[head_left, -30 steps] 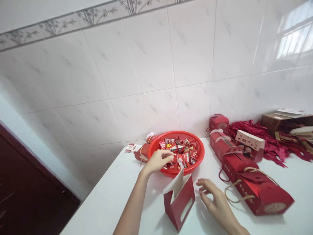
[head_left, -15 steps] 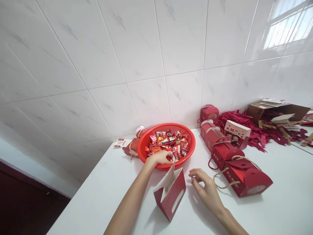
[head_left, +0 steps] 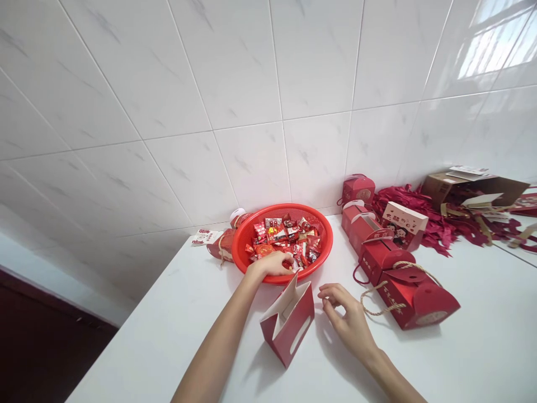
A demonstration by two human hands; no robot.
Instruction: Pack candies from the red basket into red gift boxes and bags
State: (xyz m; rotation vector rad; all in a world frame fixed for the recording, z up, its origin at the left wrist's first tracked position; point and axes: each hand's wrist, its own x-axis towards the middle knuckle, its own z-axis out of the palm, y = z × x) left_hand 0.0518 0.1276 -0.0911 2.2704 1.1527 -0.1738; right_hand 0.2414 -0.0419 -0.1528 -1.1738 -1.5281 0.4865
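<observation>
A red plastic colander holds many wrapped candies. My left hand reaches over its near rim, with thumb and fingers curled together around a small wrapped candy at the front right of the heap; the fingertips partly hide it. Just below the rim stands a red paper gift box, its top unfolded and its inside pale. To the right of this box my right hand hovers over the table, fingers loosely bent and apart, holding nothing.
Several closed red gift boxes with handles form a row on the right. Behind them lie a printed box, dark red ribbons and a brown carton. Left of the colander are a red pouch and a printed card.
The view has shifted slightly, so everything sits a little higher and further left. My left hand stays in the candies with its fingers drawn closer together. My right hand keeps its place beside the box.
</observation>
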